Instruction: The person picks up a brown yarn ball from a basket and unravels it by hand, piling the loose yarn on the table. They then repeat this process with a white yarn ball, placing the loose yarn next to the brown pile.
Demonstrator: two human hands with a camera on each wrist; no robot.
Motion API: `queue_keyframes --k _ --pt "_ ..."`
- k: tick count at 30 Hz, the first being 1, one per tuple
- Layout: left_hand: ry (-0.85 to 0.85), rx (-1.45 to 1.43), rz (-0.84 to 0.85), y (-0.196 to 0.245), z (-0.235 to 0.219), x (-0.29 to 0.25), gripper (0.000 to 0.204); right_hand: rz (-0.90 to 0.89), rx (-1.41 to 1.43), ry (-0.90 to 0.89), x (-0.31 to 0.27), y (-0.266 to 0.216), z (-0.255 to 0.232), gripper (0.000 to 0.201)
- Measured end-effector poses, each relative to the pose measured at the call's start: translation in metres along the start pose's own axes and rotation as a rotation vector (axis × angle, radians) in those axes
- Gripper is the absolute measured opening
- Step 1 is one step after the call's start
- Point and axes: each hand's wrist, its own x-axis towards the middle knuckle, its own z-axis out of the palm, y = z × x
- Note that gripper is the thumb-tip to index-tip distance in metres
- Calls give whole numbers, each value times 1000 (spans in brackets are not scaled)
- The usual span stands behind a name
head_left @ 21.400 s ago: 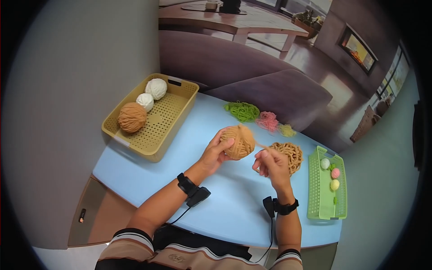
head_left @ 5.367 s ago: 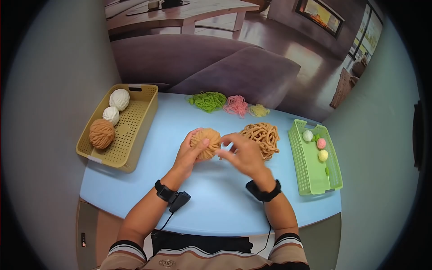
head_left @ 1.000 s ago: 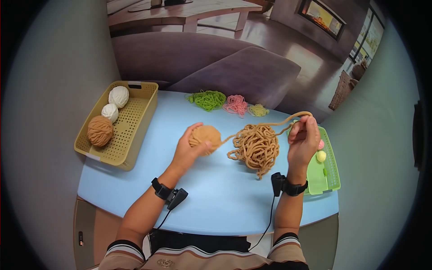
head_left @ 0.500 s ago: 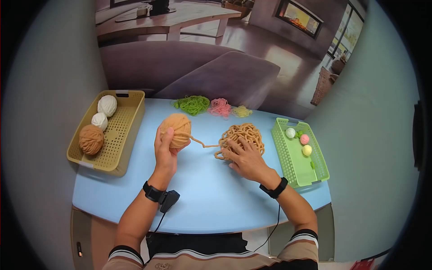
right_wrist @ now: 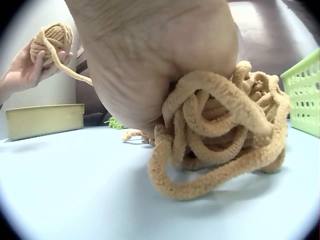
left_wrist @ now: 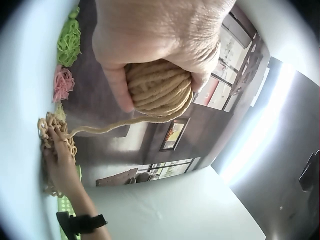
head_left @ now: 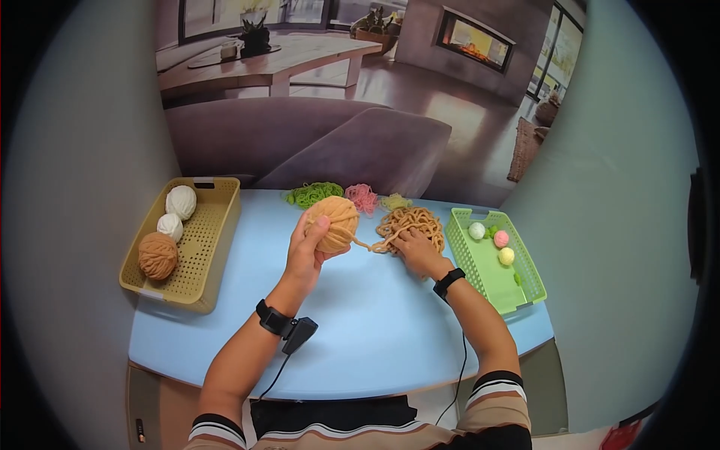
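Observation:
My left hand [head_left: 301,259] grips a ball of tan yarn [head_left: 337,219], raised over the table, thumb on its near side. From the ball a slack strand [left_wrist: 107,129] runs across to a loose heap of the same thick yarn [head_left: 424,220]. On that heap rests my right hand [head_left: 421,253], palm down, its fingers reaching forward over the loops. Seen from the right wrist, big fuzzy loops [right_wrist: 220,175] spill out beside the palm, which hides the fingertips.
On the left, a tan basket [head_left: 201,289] holds a brown yarn ball [head_left: 158,255] and two white ones [head_left: 181,202]. A green basket [head_left: 491,281] with small balls stands right. Green [head_left: 316,195], pink [head_left: 362,198] and yellow yarn [head_left: 395,202] lie along the table's back.
My right hand, which held a strand up near the green basket, has come down left onto the tan heap. My left hand has raised the ball. The head view has tilted up.

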Motion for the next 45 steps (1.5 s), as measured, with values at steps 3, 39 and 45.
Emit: queue_keyframes --k 3,39,45 --pt "9 -9 -44 -9 1 -3 57 25 38 23 4 7 -1 32" --pt "-56 267 -175 -28 -51 -32 76 70 765 528 34 -163 -77 9" --pt "-246 436 -86 -30 -42 -38 93 264 975 675 34 -131 -64 7"
